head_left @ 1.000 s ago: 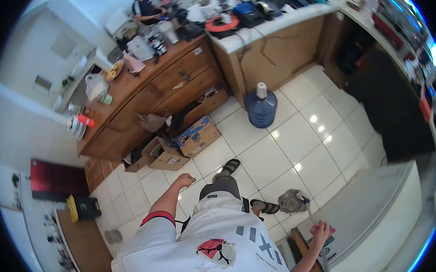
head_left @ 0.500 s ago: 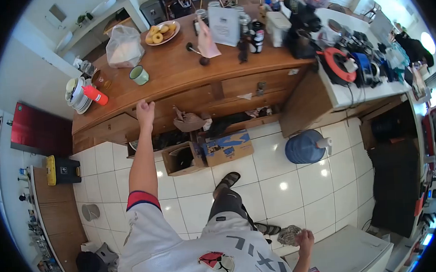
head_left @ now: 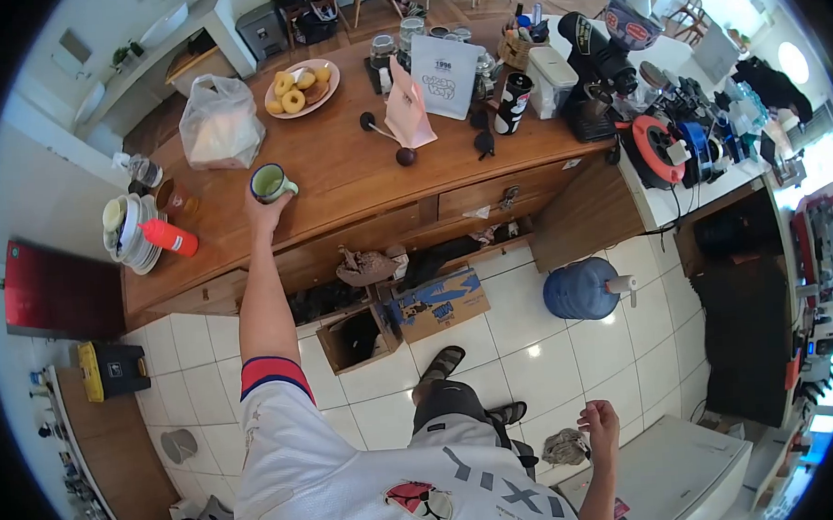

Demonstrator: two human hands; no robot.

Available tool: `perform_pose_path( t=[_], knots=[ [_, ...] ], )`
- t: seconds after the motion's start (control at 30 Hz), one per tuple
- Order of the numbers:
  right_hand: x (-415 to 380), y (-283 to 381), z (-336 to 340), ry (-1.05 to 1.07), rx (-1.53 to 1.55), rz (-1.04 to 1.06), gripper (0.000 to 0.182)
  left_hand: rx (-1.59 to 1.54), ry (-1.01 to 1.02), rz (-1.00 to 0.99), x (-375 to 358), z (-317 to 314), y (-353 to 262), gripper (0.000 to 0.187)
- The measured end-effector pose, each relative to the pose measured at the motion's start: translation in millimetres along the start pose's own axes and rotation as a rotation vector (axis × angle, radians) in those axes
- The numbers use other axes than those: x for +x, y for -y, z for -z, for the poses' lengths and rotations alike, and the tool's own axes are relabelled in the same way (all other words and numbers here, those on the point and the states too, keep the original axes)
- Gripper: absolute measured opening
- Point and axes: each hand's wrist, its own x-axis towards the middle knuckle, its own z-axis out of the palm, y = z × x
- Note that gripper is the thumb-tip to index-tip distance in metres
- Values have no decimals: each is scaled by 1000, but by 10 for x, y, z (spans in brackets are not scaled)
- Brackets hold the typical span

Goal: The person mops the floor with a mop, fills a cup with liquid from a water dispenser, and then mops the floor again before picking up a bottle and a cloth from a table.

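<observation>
Brown wood tops the cabinet (head_left: pixel 338 193), above white floor tiles (head_left: pixel 554 366); dark corners cut off the room's edges. Near the cabinet's front edge stands the green mug (head_left: pixel 268 182), between the plastic bag (head_left: pixel 222 129) and the pink paper (head_left: pixel 409 110). The left hand (head_left: pixel 268 211) touches its near side, fingers partly hidden, so whether they grasp it is impossible to tell. The right hand (head_left: pixel 599 420), empty, has loosely bent fingers near the grey mop (head_left: pixel 565 447). In the earlier frame, the left hand is curled short of the mug; now it meets it.
</observation>
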Motion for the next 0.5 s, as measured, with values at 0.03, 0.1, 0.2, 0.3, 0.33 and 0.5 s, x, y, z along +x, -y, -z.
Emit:
perform_pose_path(
  t=[0.03,0.1,0.2,0.3,0.33,0.5],
  knots=[
    [-4,9,-46,6,-2,5,19,58,-56,-92,-61,-53,-133,60],
    [11,-9,-122,1,-44,20,20,61,-9,-141,-287,-175,-612,59],
    [70,26,-289,41,-73,148,20,-102,156,-299,-812,-589,-1236,57],
    [185,252,-448,-8,-80,235,19,-285,472,-232,-1785,-1123,-1948,63],
    [259,270,-478,-19,-40,284,22,-356,574,-179,-2157,-1378,-1968,67],
    [656,193,-185,-108,124,288,26,-343,1113,-433,-3939,-2167,-2675,71]
  ],
)
